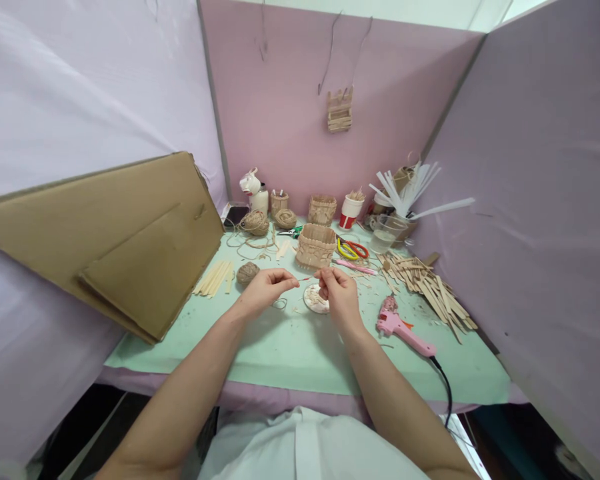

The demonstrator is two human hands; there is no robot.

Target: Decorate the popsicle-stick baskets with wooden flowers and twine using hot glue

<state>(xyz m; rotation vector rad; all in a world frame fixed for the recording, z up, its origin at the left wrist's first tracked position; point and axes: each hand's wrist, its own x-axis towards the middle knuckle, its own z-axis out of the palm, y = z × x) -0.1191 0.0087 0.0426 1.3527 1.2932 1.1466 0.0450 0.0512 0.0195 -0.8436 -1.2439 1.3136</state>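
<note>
Between my two hands runs a short, thin strand with a reddish stretch [305, 279], too small to tell its kind. My left hand [269, 291] pinches its left end between thumb and fingertips. The other end is in the closed fingers of my right hand [339, 293]. Below the right hand lies a round, whitish lid-like disc [314, 300] with pale bits on it, partly covered by that hand. Just beyond the fingers stands a woven-looking wooden basket [316, 246]. A small ball of brown twine [247, 273] sits beside my left hand.
A pink glue gun [405, 333] with a black cord lies at right, near a heap of wooden sticks [435, 290]. Scissors [353, 249], a plastic cup [386, 233] and twine balls [255, 223] stand farther back. Cardboard sheets [115, 233] lean at left, by flat sticks [214, 279].
</note>
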